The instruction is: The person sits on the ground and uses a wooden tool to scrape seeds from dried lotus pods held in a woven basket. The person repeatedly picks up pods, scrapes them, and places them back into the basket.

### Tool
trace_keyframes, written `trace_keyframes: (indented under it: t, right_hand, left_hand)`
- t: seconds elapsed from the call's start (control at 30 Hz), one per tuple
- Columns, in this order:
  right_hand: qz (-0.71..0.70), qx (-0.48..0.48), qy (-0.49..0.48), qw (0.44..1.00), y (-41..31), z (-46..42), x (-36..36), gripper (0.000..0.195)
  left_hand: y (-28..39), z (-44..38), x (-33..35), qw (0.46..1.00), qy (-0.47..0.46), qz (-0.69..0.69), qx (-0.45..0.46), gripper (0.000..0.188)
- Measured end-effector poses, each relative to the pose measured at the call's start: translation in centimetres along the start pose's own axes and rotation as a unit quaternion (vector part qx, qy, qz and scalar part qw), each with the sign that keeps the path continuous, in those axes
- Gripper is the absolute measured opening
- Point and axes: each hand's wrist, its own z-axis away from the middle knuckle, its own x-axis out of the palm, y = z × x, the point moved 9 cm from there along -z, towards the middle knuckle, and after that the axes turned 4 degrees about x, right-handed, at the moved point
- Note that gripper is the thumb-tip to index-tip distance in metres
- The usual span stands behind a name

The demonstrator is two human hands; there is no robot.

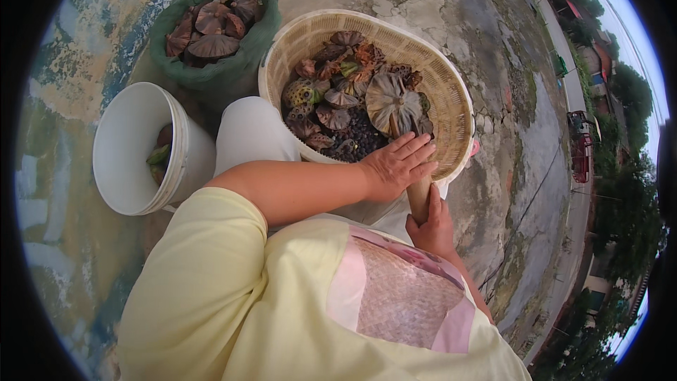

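My right hand (435,225) grips a tan wooden stick (419,202) near the basket's front rim, thumb along its near end. My left hand (398,168) lies across the stick's upper part, back up, fingers pointing right; its palm is hidden, so its hold cannot be told. Just beyond my left fingertips is a large grey-brown dried lotus pod (392,103) with a stalk. The cream plastic basket (449,95) holds several brown lotus pods (334,116), a yellow-green pod (299,93) and a pile of dark lotus seeds (362,135).
At the upper left a green mesh sack (217,71) stands full of dried lotus pods (212,45). A white bucket (129,143) left of my knee (254,127) has a few pods inside. Cracked concrete (508,116) surrounds these. Far right, a red vehicle (582,151) stands by a road.
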Motion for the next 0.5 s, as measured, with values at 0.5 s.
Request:
trace_keyframes:
  t: [0.5]
  right_hand:
    - [0.026, -0.015, 0.040, 0.999, -2.7, -1.3, -5.5, 0.078]
  left_hand:
    - [0.0, -1.6, -3.6, 0.996, 0.086, -0.022, 0.014, 0.058]
